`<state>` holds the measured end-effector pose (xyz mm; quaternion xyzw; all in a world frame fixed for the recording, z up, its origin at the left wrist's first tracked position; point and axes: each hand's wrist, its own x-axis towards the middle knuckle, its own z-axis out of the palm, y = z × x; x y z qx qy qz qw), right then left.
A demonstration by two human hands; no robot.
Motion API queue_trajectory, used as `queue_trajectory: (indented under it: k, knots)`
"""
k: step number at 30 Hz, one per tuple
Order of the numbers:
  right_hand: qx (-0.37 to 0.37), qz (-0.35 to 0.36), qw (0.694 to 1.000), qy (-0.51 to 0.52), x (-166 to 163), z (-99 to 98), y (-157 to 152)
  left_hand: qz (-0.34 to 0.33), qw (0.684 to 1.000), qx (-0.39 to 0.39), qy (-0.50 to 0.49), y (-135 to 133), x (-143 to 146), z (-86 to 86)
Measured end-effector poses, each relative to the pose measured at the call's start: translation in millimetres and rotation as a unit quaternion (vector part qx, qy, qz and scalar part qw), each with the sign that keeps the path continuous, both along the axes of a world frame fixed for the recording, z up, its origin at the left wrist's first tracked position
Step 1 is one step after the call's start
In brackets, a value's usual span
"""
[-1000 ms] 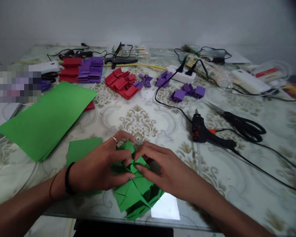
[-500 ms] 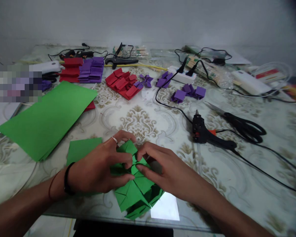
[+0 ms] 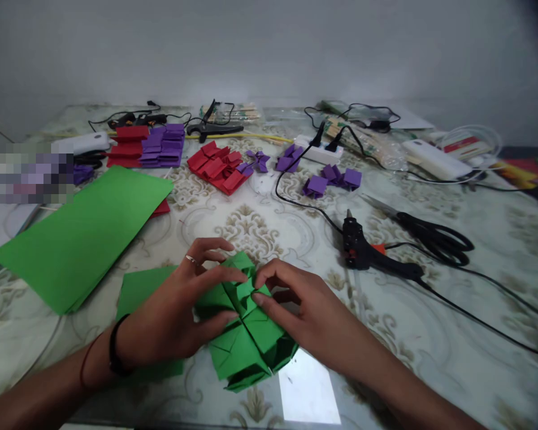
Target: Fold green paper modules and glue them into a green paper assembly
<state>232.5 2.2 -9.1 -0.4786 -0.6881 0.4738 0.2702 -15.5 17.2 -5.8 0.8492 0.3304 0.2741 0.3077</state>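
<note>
A green folded-paper piece [image 3: 246, 343], made of several squarish sections with creased flaps, lies under both hands near the front of the table. My right hand [image 3: 296, 298] pinches a small raised flap near its middle between thumb and forefinger. From the other side, my left hand [image 3: 192, 298] grips the piece, forefinger by the same flap and thumb on the nearer section; its other fingers curl over the far edge. Beneath my left wrist is a flat green paper sheet [image 3: 137, 292], partly covered by the arm.
A stack of green paper [image 3: 85, 233] lies left. Red folded pieces [image 3: 219, 167] and purple folded pieces [image 3: 316, 186] sit farther back. To the right are a black glue gun [image 3: 363, 251], its cord, and scissors [image 3: 430, 233]. A white power strip [image 3: 318, 150] stands behind.
My left forefinger and thumb have spread farther apart, showing more of the flap. My right hand still pinches at the middle. The view has shifted slightly upward.
</note>
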Motion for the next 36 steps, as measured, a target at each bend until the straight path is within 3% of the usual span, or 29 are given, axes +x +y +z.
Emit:
queue_trajectory:
  k: [11, 21, 32, 36]
  knots:
    - [-0.070, -0.011, 0.996, 0.058, -2.7, -2.1, 0.9, 0.093, 0.995, -0.019, 0.010, 1.5, 3.2, -4.4]
    - [-0.076, -0.012, 0.993, 0.086, -3.5, -4.9, -0.4, 0.113, 0.992, -0.054, 0.016, 1.6, 6.1, 4.4]
    - [-0.061, -0.022, 0.992, 0.105, -4.0, -5.2, -0.6, 0.074, 0.997, -0.015, 0.008, 2.2, 4.8, 6.2]
    - [-0.064, -0.019, 0.991, 0.113, -4.3, -5.2, -0.2, 0.090, 0.993, -0.071, -0.013, 3.9, 3.1, 1.7]
